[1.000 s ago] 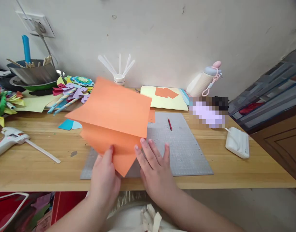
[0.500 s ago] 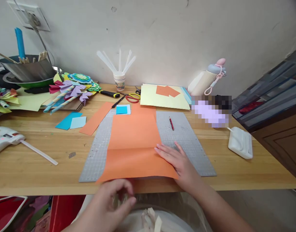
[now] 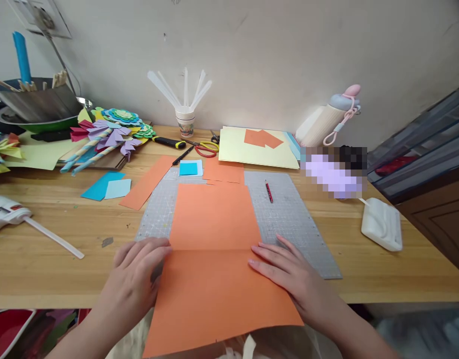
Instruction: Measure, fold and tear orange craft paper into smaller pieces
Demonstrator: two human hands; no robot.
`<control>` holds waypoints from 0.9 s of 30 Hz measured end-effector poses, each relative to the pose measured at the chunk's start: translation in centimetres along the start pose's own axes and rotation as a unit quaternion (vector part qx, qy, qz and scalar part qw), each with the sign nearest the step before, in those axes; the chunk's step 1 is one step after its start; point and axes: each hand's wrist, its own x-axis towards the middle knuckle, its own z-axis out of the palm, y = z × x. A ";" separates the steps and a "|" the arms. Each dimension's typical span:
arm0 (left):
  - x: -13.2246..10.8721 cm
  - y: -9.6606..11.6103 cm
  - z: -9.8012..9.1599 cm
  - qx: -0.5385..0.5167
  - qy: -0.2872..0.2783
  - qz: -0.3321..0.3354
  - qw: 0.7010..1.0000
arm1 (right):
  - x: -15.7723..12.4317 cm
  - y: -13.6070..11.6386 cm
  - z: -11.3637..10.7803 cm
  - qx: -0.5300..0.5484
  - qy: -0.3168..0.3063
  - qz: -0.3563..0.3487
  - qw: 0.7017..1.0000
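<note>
We have a creased orange sheet (image 3: 218, 289) lying between our two sets of fingers, its crease running across level with the fingertips and its near end reaching past the table edge. The fingers of our left hand (image 3: 139, 271) are curled, their tips at the sheet's left edge; we cannot tell whether they pinch it. Those of our right hand (image 3: 287, 271) lie outstretched and slightly apart, tips on the right edge, the thumb hidden. Beneath the sheet and beyond both sets of fingers we see the grey cutting mat (image 3: 293, 219), with a dark red pencil (image 3: 269, 192) just past the right fingertips. Beyond the left fingers lie an orange strip (image 3: 149, 183) and a pale blue piece (image 3: 117, 189); well left of them rests a glue gun (image 3: 5, 212).
</note>
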 end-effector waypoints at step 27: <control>4.4 2.8 1.3 0.060 -0.032 -0.072 0.995 | 4.9 0.6 1.9 0.031 0.107 0.316 0.942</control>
